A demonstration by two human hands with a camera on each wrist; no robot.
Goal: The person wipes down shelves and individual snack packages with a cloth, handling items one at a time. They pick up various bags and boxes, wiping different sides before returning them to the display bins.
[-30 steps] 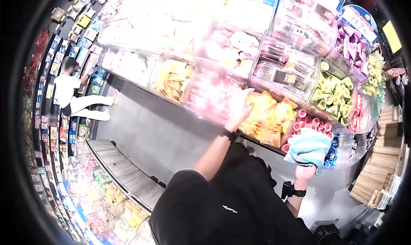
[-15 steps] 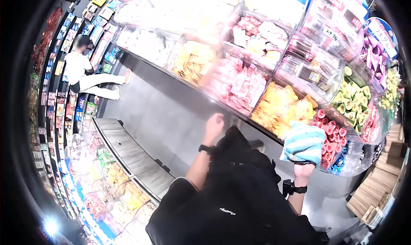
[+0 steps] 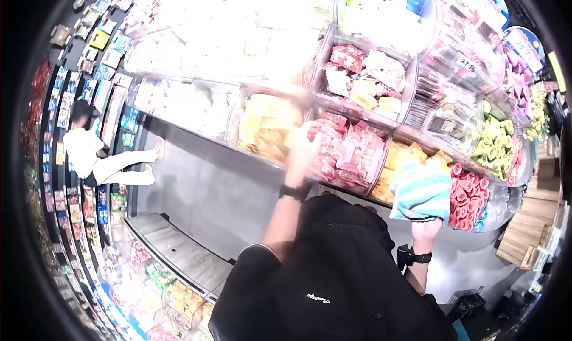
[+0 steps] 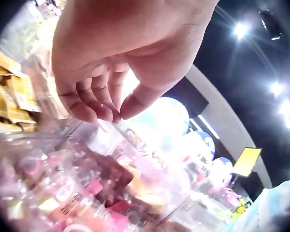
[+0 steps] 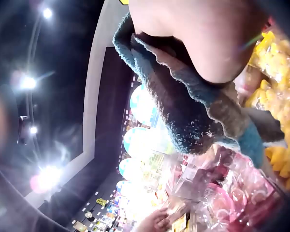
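Note:
My left hand [image 3: 301, 150] hovers at the near edge of a clear bin of pink-wrapped sweets [image 3: 351, 153], by the divider beside a bin of yellow packets [image 3: 268, 126]. In the left wrist view its fingers [image 4: 89, 108] are loosely bent, the thumb near their tips, with nothing visible between them. A blue and white striped cloth [image 3: 422, 189] covers most of my right hand [image 3: 426, 229], which holds it over the yellow-orange packets [image 3: 384, 180] and red-wrapped sweets [image 3: 468, 192]. Under the cloth, the right fingers are hidden; the thumb side [image 5: 217, 58] shows beside its folds [image 5: 183, 111].
Clear dividers part the sloping display, with price signs [image 3: 524, 46] at the back. To the left, a person [image 3: 89, 144] sits low by packed shelves [image 3: 65, 180]. A grey bench-like ledge [image 3: 179, 245] and another sweets display [image 3: 161, 293] lie behind on the left.
My left hand drew back from the display's edge, then came up again to the pink sweets' bin. The right hand stays with the cloth over the bins as the view shifts.

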